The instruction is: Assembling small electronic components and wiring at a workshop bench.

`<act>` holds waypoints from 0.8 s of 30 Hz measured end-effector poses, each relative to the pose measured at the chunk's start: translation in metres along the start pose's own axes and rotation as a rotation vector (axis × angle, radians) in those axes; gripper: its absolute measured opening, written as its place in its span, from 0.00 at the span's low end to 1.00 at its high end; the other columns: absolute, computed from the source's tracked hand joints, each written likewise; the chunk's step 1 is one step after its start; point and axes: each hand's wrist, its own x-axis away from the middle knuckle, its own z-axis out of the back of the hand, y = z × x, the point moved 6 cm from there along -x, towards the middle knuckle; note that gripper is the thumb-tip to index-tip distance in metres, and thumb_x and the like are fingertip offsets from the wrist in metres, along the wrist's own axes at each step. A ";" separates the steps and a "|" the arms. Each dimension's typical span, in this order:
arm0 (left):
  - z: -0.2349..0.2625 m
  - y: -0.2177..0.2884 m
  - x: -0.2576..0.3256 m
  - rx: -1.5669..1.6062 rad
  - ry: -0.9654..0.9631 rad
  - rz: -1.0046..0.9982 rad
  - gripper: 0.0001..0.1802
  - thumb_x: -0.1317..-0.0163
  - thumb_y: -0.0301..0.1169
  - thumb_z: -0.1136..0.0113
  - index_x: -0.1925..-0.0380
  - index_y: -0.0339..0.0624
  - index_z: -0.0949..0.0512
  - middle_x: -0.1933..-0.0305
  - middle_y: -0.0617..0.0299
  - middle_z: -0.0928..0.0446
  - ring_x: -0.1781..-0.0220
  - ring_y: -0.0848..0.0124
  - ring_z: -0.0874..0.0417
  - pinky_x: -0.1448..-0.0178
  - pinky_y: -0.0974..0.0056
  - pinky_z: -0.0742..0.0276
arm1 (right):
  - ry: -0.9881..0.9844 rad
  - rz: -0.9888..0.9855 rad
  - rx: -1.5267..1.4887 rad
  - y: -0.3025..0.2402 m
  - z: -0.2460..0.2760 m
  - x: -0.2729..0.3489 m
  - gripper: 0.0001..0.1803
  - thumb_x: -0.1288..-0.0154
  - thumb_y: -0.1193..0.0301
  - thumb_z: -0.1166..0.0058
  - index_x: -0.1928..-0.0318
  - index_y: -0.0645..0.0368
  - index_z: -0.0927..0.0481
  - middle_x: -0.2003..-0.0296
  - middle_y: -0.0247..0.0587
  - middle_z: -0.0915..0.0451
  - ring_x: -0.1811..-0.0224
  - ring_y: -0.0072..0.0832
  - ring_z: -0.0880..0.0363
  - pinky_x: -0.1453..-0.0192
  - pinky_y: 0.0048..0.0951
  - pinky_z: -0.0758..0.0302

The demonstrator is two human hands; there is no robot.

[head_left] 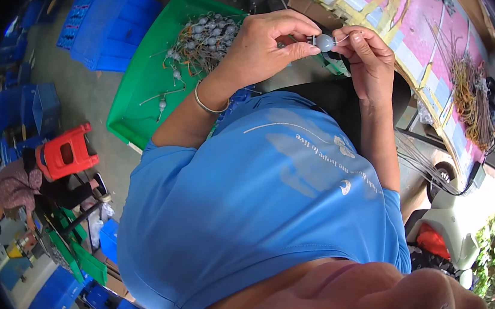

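My left hand (269,43), with a thin bracelet on the wrist, pinches a small grey ball-shaped part (324,42) between thumb and fingers. My right hand (370,60) holds the thin wire that sticks out of the same part, right beside the ball. Both hands meet above the edge of a green tray (138,87). The tray holds a heap of several similar grey balls with wires (205,38) just left of my left hand. My blue shirt fills the middle of the view.
A pink board (407,11) with yellow and pale tape strips lies to the right, a bundle of yellowish wires (470,95) on it. Blue crates (113,24), a red stool (69,150) and a seated person (13,191) are on the left. A scooter (447,218) is at lower right.
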 end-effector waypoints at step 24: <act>0.079 -0.111 -0.090 -0.330 -0.013 0.424 0.21 0.40 0.29 0.34 0.47 0.36 0.21 0.53 0.58 0.16 0.56 0.75 0.16 0.53 0.70 0.21 | 0.805 0.013 1.987 -0.133 0.215 0.045 0.17 0.36 0.68 0.44 0.46 0.48 0.17 0.54 0.45 0.19 0.62 0.35 0.17 0.59 0.34 0.22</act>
